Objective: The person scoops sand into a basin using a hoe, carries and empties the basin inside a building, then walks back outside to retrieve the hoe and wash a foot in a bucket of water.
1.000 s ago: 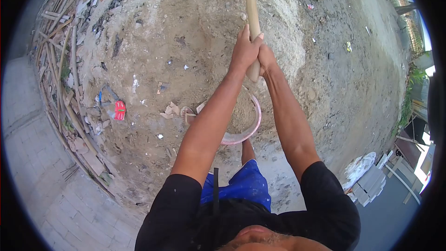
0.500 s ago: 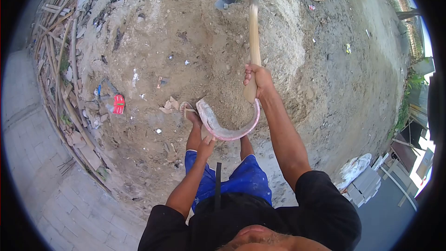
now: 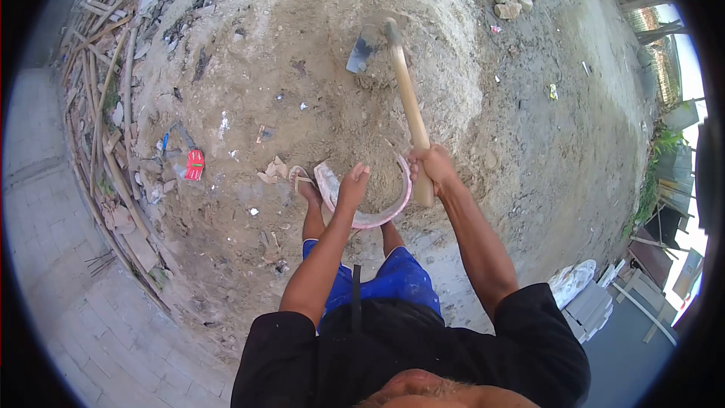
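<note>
My right hand [image 3: 433, 169] is wrapped round the wooden handle of a hoe [image 3: 409, 102], close to its butt end. The hoe's metal blade [image 3: 361, 54] rests on the loose soil ahead of me. My left hand [image 3: 353, 183] is free of the tool, its fingers partly extended and nothing visible in them. Below it, at my feet, sits a curved, C-shaped scoop-like container [image 3: 376, 221] with a pinkish rim and a pale, dirt-coated inside. Its open side faces the soil. Whether my left hand touches it I cannot tell.
Wooden sticks and debris [image 3: 102, 121] line the left side beside grey paving [image 3: 45, 257]. A red packet [image 3: 195, 165] and scraps lie on the soil. Stones [image 3: 513, 6] sit at the upper right. Stacked grey blocks [image 3: 590, 311] stand at the lower right.
My left hand has left the container's rim and risen forward over it. The hoe's butt end has come nearer me and to the right, with my right hand lower on the handle.
</note>
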`<control>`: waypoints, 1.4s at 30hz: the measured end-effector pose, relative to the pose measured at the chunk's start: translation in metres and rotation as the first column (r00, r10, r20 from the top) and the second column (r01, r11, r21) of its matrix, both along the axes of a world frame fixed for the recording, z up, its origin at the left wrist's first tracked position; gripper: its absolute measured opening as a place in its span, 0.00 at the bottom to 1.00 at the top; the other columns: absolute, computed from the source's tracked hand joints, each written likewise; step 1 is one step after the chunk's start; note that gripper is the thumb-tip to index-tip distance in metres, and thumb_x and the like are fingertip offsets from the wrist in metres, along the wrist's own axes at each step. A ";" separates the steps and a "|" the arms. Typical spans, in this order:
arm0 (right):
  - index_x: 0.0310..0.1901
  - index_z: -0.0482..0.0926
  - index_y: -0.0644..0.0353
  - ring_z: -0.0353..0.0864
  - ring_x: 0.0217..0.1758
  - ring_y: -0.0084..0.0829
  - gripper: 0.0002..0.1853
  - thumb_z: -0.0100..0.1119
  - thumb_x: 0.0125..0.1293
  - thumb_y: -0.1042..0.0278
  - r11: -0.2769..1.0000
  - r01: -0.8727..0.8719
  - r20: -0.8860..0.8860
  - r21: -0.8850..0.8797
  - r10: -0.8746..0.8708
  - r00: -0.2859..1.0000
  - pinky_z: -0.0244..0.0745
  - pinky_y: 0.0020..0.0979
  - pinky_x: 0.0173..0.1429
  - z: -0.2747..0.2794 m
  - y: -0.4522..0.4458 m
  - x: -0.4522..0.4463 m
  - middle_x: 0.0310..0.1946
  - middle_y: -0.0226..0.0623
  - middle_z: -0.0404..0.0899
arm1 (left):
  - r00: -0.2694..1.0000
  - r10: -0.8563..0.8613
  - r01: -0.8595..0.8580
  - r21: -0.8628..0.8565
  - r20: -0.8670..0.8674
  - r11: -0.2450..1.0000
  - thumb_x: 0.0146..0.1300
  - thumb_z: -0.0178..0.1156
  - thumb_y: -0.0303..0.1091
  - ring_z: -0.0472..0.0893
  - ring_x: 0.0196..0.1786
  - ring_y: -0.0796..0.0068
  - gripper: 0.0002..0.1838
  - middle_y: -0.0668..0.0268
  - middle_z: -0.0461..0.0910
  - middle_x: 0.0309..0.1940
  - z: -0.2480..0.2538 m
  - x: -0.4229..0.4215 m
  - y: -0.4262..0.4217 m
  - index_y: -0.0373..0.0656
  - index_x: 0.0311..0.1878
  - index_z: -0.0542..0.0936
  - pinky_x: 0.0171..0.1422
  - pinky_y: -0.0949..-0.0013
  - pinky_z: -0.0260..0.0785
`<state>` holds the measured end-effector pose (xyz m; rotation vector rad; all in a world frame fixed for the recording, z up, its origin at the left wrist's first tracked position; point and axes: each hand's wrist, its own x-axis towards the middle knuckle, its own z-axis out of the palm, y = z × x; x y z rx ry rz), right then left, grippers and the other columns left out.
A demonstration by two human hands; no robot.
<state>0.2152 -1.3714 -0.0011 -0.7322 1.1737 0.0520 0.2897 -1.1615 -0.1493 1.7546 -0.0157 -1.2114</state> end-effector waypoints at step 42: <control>0.32 0.66 0.54 0.67 0.21 0.22 0.13 0.52 0.70 0.56 0.839 0.370 0.382 0.399 -0.519 0.764 0.68 0.24 0.25 -0.164 -0.288 0.432 0.20 0.26 0.66 | 0.999 0.039 -0.041 -0.102 -0.026 0.994 0.68 0.54 0.34 0.55 0.75 0.58 0.35 0.45 0.56 0.72 0.001 0.335 -0.164 0.32 0.73 0.52 0.75 0.64 0.51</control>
